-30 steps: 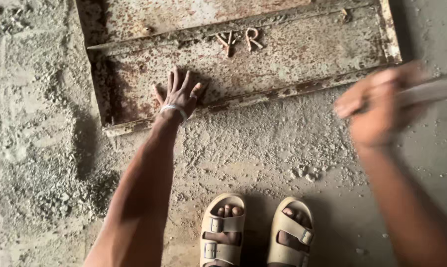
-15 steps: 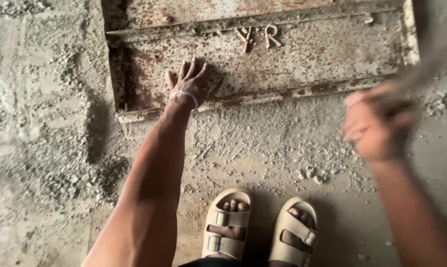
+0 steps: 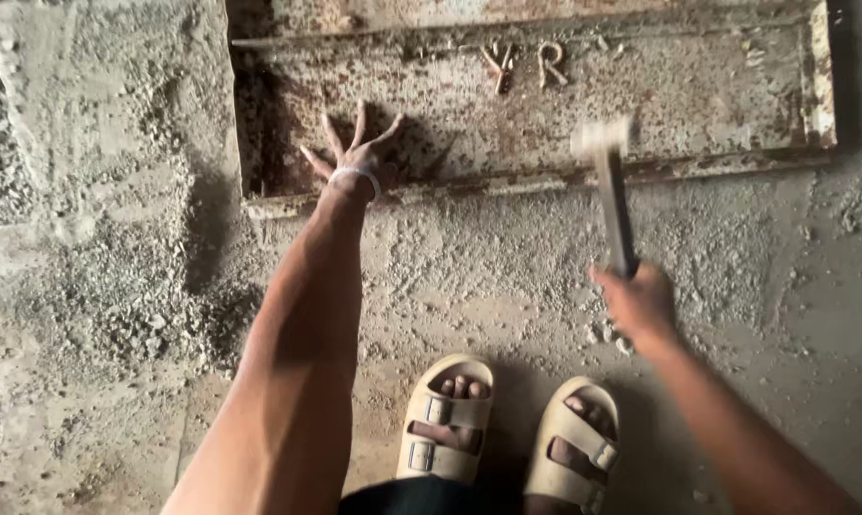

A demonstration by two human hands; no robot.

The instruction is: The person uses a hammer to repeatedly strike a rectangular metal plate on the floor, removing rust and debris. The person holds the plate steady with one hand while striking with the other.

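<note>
Right hand (image 3: 641, 303): closed round the lower end of a dark-handled hammer with a pale, motion-blurred head (image 3: 610, 195). Handle's long axis runs near-to-far, almost upright in the frame, tilted slightly left at the top. Hammer head sits far of the hand, over the near edge of the rusty flat metal mould plate with raised rims (image 3: 698, 91); whether it touches the rim cannot be told because of blur.

Left hand (image 3: 354, 157): fingers spread wide, palm pressed flat on the plate's left part, just inside its near rim. White band (image 3: 354, 176) at the wrist. It holds nothing, only bears on the metal.

Relation of note: the two hands are well apart along the plate's long axis, which runs left-right. Hammer head lies to the right of the left hand, with a bare stretch of rusty plate between them. Two small raised metal letters (image 3: 524, 65) sit on the far side of the plate, between the hands and beyond both.

Room: dusty grey concrete floor (image 3: 507, 277) lies open between the plate's near rim and the person's beige sandals (image 3: 507, 429). Loose rubble heap (image 3: 116, 296) to the left, near the plate's left end. Plate's right rim stands well right of the hammer.
</note>
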